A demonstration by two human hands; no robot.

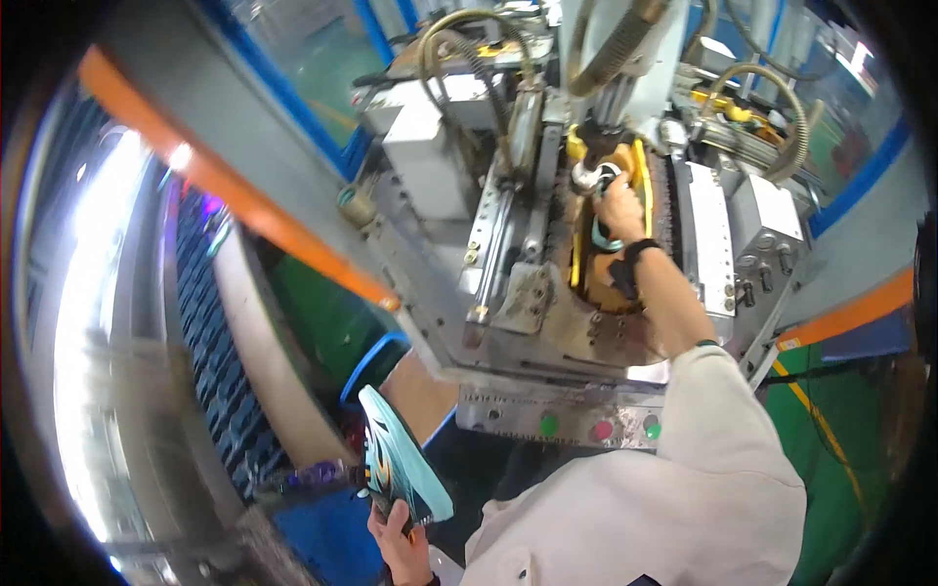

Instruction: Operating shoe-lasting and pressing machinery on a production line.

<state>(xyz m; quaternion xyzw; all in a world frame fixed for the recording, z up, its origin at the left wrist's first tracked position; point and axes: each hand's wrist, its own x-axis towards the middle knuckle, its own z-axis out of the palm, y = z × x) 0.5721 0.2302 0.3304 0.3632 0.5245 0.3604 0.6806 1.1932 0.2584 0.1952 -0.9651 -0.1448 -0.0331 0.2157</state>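
Observation:
Low at the left, my left hand is closed around one end of a shoe; its pale teal sole faces right, and the upper is dark with white and orange marks. My right hand reaches into the yellow-lined cavity of a press machine. Its fingers are curled around the top of a second shoe, of which a teal part shows under the hand. Most of that shoe is hidden by my hand. A rounded whitish metal piece is just left of my fingers.
Metal blocks and cylinders flank the cavity, with hoses above. A control panel with green and red buttons runs along the machine's front. To the left are an orange-edged frame and a dark ridged conveyor belt.

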